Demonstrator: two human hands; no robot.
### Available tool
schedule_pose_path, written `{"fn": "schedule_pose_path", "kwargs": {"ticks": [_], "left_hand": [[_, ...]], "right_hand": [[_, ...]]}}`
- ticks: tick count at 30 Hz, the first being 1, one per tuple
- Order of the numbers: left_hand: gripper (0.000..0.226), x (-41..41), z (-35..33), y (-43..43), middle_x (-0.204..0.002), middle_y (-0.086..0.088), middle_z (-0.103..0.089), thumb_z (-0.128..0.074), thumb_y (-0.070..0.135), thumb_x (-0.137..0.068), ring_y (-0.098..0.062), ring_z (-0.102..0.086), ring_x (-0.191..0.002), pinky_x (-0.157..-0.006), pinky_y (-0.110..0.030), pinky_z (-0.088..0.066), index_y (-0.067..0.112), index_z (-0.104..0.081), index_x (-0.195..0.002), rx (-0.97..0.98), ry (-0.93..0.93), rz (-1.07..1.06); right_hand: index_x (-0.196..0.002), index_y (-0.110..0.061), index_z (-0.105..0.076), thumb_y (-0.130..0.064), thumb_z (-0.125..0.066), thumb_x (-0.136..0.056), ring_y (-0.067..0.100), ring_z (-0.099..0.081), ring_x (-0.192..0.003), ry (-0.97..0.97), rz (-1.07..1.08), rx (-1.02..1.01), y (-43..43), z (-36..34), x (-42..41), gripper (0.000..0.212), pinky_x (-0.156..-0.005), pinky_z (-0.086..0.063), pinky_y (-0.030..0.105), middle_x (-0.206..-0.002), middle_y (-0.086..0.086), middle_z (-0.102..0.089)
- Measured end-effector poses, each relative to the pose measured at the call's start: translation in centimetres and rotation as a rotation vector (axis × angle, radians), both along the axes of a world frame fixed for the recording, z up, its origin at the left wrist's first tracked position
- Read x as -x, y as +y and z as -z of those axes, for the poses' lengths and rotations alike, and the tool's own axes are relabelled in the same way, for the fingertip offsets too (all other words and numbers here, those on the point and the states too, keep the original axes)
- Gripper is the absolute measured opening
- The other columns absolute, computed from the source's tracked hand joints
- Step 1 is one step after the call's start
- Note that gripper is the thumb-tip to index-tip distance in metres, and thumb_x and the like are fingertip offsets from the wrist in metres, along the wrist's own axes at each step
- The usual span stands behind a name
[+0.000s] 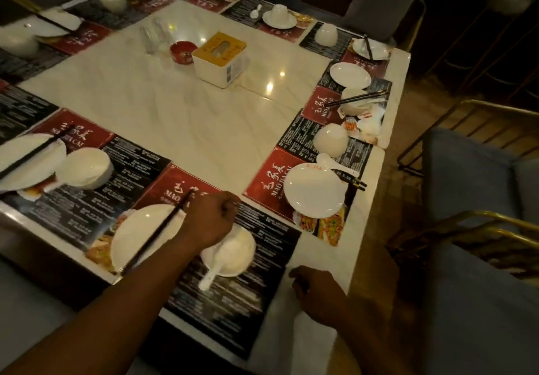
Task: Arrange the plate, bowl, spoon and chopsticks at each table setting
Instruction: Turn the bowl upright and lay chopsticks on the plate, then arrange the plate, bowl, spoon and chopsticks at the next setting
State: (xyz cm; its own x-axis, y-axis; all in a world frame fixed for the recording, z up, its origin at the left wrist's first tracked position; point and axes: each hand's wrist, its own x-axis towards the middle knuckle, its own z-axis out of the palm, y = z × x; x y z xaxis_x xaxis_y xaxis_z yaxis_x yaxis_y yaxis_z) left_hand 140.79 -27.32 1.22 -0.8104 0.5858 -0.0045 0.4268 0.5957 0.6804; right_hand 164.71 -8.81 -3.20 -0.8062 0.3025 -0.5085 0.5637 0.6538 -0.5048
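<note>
That spoon is begging to get flicked

Chopsticks lie slanted across the near plate, the bowl sits just to its right, and the spoon leans in the bowl with its handle poking out over the rim towards the person. The left hand hovers over the bowl's far side, fingers curled tight, right by the chopstick tips; can't tell if it's pinching anything, too blurry. The right hand rests well right of the plate on the table corner, fingers loosely curled, holding nothing. My guess: the left wrist clips the spoon handle and tips it out, or a nudge rolls the chopsticks off the plate.
</note>
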Motion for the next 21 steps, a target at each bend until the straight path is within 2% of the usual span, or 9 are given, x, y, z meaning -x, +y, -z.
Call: {"fn": "schedule_pose_path", "kwargs": {"ticks": [2, 6, 9, 12, 15, 19, 21], "left_hand": [[0.019, -3.2, -0.4, 2.3, -0.094, 0.002, -0.076, -0.062, 0.018, -0.092, -0.014, -0.07, -0.082, -0.077, -0.025, -0.053, 0.02, -0.075, -0.106, -0.015, 0.024, -0.038], [0.02, -10.0, 0.0, 6.6, -0.097, 0.012, -0.073, -0.065, 0.02, -0.089, -0.002, -0.064, -0.081, -0.072, -0.019, -0.049, 0.026, -0.074, -0.106, -0.018, 0.059, -0.106], [0.022, -13.7, 0.3, 9.1, -0.098, 0.011, -0.074, -0.065, 0.016, -0.088, 0.0, -0.063, -0.077, -0.07, -0.014, -0.049, 0.024, -0.075, -0.106, -0.013, 0.032, -0.111], [0.02, -15.5, 0.6, 10.3, -0.086, 0.019, -0.068, -0.069, 0.017, -0.087, 0.01, -0.057, -0.067, -0.067, -0.006, -0.045, 0.023, -0.074, -0.106, -0.022, -0.021, -0.144], [0.02, -15.6, 1.3, 11.1, -0.081, 0.023, -0.062, -0.07, 0.018, -0.087, 0.012, -0.058, -0.07, -0.065, 0.0, -0.038, 0.023, -0.074, -0.106, -0.004, -0.071, -0.19], [0.023, -14.8, 2.4, 12.8, -0.092, 0.011, -0.072, -0.068, 0.015, -0.088, 0.003, -0.061, -0.074, -0.07, -0.012, -0.049, 0.021, -0.074, -0.109, -0.01, -0.067, -0.224], [0.022, -14.0, 3.1, 13.9, -0.097, 0.007, -0.073, -0.066, 0.016, -0.089, 0.0, -0.063, -0.078, -0.073, -0.018, -0.052, 0.02, -0.073, -0.11, -0.016, -0.061, -0.265]], "right_hand": [[-0.126, -0.034, -0.061, -0.026, -0.05, -0.098, 0.005, -0.062, -0.093, -0.063, -0.049, -0.005, 2.6, -0.2, -2.1, 0.031, -0.08, -0.05, 0.018, -0.117, -0.008, -0.067], [-0.131, -0.03, -0.057, -0.027, -0.05, -0.098, 0.013, -0.057, -0.109, -0.051, -0.243, -0.085, 7.4, -0.9, -6.1, 0.033, -0.092, -0.048, 0.026, -0.122, -0.005, -0.062], [-0.131, -0.028, -0.058, -0.024, -0.051, -0.097, 0.015, -0.058, -0.11, -0.041, -0.288, -0.094, 10.9, -1.8, -7.6, 0.035, -0.09, -0.048, 0.026, -0.124, -0.004, -0.061], [-0.124, -0.028, -0.062, -0.022, -0.053, -0.094, 0.012, -0.062, -0.1, -0.001, -0.259, -0.094, 13.7, -2.7, -7.7, 0.032, -0.085, -0.055, 0.031, -0.117, -0.005, -0.066], [-0.121, -0.029, -0.063, -0.022, -0.057, -0.092, 0.009, -0.062, -0.096, 0.026, -0.226, -0.115, 16.3, -3.2, -6.9, 0.03, -0.083, -0.058, 0.032, -0.112, -0.008, -0.067], [-0.12, -0.031, -0.064, -0.021, -0.06, -0.093, 0.001, -0.06, -0.088, 0.07, -0.213, -0.131, 19.3, -3.4, -3.9, 0.029, -0.075, -0.055, 0.018, -0.102, -0.017, -0.064], [-0.122, -0.032, -0.063, -0.023, -0.059, -0.094, -0.001, -0.059, -0.088, 0.081, -0.249, -0.114, 20.8, -3.6, -1.7, 0.029, -0.073, -0.049, 0.013, -0.108, -0.016, -0.065]]}}
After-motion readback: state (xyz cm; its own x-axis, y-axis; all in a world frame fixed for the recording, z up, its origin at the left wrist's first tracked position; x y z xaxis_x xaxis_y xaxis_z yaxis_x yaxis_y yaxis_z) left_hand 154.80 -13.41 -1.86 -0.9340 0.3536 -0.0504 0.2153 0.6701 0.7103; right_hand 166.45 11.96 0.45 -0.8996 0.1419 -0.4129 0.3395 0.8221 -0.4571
